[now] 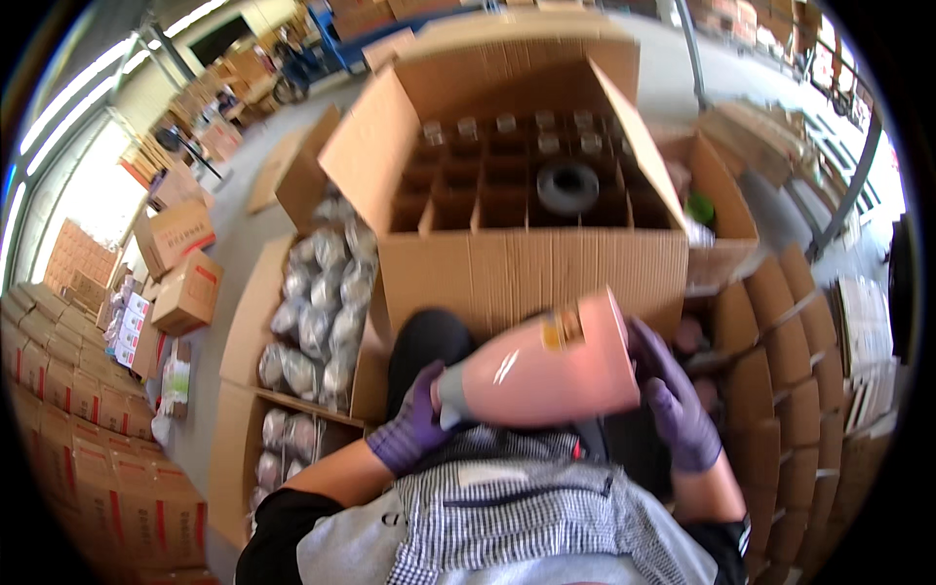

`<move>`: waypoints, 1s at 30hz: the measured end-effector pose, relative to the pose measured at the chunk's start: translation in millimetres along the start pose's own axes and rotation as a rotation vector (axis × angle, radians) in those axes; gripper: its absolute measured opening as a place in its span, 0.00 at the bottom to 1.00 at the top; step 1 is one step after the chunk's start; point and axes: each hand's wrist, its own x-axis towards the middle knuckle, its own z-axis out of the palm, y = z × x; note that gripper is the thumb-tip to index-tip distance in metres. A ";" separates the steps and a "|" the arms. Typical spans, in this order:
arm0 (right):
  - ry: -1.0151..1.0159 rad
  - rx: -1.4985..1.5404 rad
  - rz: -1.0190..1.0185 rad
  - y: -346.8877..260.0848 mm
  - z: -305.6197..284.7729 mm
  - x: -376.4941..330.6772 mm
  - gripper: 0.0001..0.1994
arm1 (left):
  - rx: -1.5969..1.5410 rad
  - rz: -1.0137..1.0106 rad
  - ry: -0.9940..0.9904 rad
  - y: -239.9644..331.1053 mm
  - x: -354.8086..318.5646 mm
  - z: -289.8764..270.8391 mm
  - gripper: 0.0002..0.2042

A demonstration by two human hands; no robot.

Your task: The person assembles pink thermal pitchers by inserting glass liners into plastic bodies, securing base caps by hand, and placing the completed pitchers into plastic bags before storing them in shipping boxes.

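A pink tapered flask [531, 375] with a grey neck and a gold sticker lies sideways in front of my lap, its wide end to the right. My left hand [417, 419], in a purple glove, is closed around the grey neck. At the wide end is my right hand [675, 395], also gloved in purple, with its fingers apart alongside the rim. Whether its fingertips touch the flask is hard to see. Just beyond stands an open cardboard box [531, 268] with divided compartments. A dark grey ring-shaped piece [567, 187] sits in it, and clear-topped items stand in the back compartments.
On the left, an open carton [255, 312] holds several silvery wrapped pieces [317, 302]. Another carton with pinkish items [288, 434] is below it. Folded cardboard dividers [780, 390] line the right side. Stacked boxes [107, 478] fill the far left; a metal post [858, 185] rises at right.
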 end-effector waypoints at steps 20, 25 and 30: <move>-0.483 -0.248 0.166 58.5 -21.2 355.2 0.24 | 0.616 0.120 -0.690 101.7 260.1 -142.6 0.23; -0.125 -0.834 0.193 223.2 -44.7 425.7 0.35 | 0.456 0.349 -0.824 83.1 293.3 -134.7 0.24; -0.137 -1.090 0.343 240.3 -8.8 440.0 0.35 | 0.447 0.304 -0.719 75.7 298.2 -144.3 0.22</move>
